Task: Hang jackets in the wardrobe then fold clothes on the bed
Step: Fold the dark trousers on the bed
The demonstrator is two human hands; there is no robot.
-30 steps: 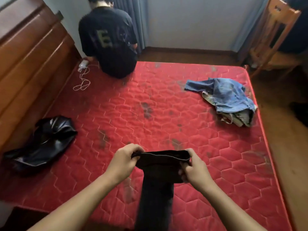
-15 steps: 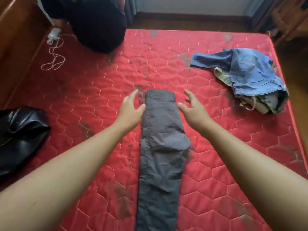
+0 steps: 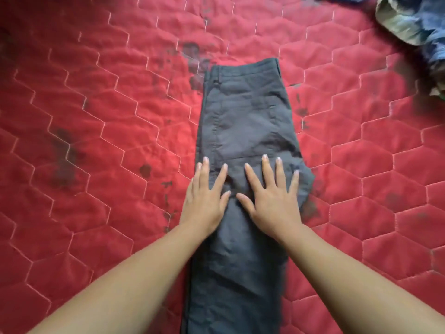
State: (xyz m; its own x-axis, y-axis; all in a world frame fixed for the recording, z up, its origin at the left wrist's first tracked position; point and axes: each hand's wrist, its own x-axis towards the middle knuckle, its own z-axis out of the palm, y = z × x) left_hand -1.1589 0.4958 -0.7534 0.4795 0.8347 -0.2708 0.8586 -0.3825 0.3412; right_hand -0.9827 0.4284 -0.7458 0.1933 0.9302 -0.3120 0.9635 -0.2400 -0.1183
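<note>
A red quilted mattress [image 3: 96, 116], stitched in pale hexagons and marked with several dark blotches, fills the view. At its far right corner lies one crumpled heap of blue denim and pale greenish cloth [image 3: 409, 25], cut off by the picture's edge and well apart from the hands. Nothing lies between that heap and the garment in the middle.

One pair of dark grey cotton trousers [image 3: 243, 112] lies flat down the middle of the mattress, folded lengthwise into a long strip. The waistband is at the far end and the legs run off the near edge. The cloth is lightly creased, with seams and a pocket line showing.

Two bare hands press on it side by side around mid-length. The left hand [image 3: 206, 201] lies along the strip's left edge. The right hand [image 3: 272, 201] lies towards its right side. Both have their fingers straight and spread, palms down, gripping nothing.
</note>
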